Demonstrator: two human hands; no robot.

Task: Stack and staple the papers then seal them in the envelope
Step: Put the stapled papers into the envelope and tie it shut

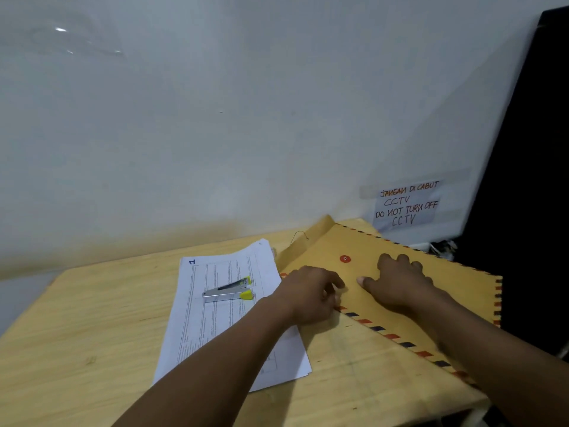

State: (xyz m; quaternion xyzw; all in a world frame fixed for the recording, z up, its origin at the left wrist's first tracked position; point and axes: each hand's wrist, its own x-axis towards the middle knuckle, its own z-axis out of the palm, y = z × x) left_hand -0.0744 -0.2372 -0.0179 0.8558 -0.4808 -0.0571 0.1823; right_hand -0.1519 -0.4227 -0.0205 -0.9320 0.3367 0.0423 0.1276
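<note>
A large brown envelope [409,303] with a red and blue striped border lies at the right of the wooden table [92,349], its flap open toward the wall and a red string button [345,258] on its face. My right hand [400,282] rests flat on the envelope, fingers spread. At the envelope's left edge my left hand [311,292] curls its fingers on the border. A stack of printed papers [215,318] lies left of the envelope, partly under my left forearm. A silver stapler [228,292] with yellow ends sits on top of the papers.
A white wall rises just behind the table, with a taped handwritten notice [406,203] at the right. A dark panel [529,180] stands at the far right beyond the table's edge. The envelope's right end overhangs the table.
</note>
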